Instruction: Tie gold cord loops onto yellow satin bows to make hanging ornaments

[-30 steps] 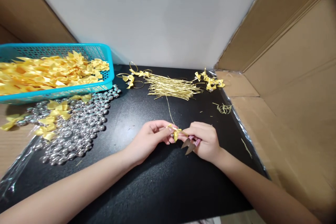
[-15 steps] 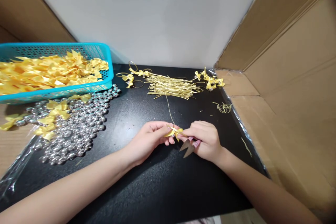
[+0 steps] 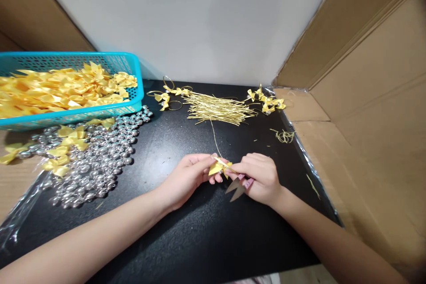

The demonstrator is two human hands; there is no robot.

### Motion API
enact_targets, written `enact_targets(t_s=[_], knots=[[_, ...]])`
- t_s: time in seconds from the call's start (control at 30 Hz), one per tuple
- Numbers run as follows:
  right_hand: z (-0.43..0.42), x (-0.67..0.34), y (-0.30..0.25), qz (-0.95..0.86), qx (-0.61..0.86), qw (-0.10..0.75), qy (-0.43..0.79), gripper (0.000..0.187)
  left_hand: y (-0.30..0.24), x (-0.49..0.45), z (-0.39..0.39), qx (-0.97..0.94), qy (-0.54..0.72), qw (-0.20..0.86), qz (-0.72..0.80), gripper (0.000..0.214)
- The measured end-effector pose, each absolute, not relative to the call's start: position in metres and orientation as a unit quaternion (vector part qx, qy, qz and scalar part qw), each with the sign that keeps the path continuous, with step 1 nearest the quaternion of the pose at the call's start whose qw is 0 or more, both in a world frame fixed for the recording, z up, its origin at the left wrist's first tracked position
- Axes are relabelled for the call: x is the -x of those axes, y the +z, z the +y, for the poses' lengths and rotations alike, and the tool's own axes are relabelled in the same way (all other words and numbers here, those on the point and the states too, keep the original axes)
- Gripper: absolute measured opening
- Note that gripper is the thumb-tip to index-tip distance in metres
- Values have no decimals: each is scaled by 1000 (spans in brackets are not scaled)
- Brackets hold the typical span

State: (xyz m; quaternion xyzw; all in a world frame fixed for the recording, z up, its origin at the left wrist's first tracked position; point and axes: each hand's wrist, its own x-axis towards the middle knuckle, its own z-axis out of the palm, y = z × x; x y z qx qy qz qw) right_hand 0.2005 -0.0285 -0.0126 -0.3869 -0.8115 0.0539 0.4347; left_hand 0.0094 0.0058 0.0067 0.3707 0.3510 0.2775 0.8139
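A black table [image 3: 159, 244] stands by a white wall [image 3: 199, 22], with brown cardboard [image 3: 366, 111] on the right. On the far left, a blue basket [image 3: 140, 86] holds a big heap of yellow bows [image 3: 66, 91]. Near it lie lots of shiny silver beads [image 3: 93, 177], with a few loose bows [image 3: 71, 137] on top. Next, at the far side, sits a little bunch of bows with gold loops [image 3: 163, 100]; these look done. In the near middle, the left hand [image 3: 191, 175] pinches one yellow bow [image 3: 215, 168] in its fingertips. A thin gold string [image 3: 214, 135] runs from a pile of gold strings [image 3: 219, 110] at the far side down to those fingers; I can't tell if it is tied on. The right hand [image 3: 261, 177] grips scissors [image 3: 238, 191] in its curled fingers, with the blades apart and pointing near, while its fingertips touch the bow's right end. On the far right is another bunch of tied bows [image 3: 268, 104], which looks done too, and nearer lies a string tangle [image 3: 284, 136]. So only a few seem made, this one looks part-way, and most bows, beads and strings seem left to use.
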Motion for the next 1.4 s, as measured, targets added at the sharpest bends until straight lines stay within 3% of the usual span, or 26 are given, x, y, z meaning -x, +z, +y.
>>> enact_targets(t_s=[0.13,0.37,0.57,1.13,1.27,1.4], knots=[[-28,-197,-8,-772,395,477,140,13,6,-10,4,-344,272,834,335,31],[-32,-194,-2,-602,461,481,440,16,3,-8,4,-370,269,818,349,32],[-29,-206,-6,-495,373,506,600,22,0,-7,6,-373,279,802,373,26],[-22,-213,-1,-383,374,542,648,25,3,-5,6,-336,265,845,321,41],[-22,-215,-2,-479,403,514,586,24,0,-6,6,-422,286,789,343,28],[-26,-205,-6,-570,469,466,488,41,6,-5,4,-530,323,692,370,21]])
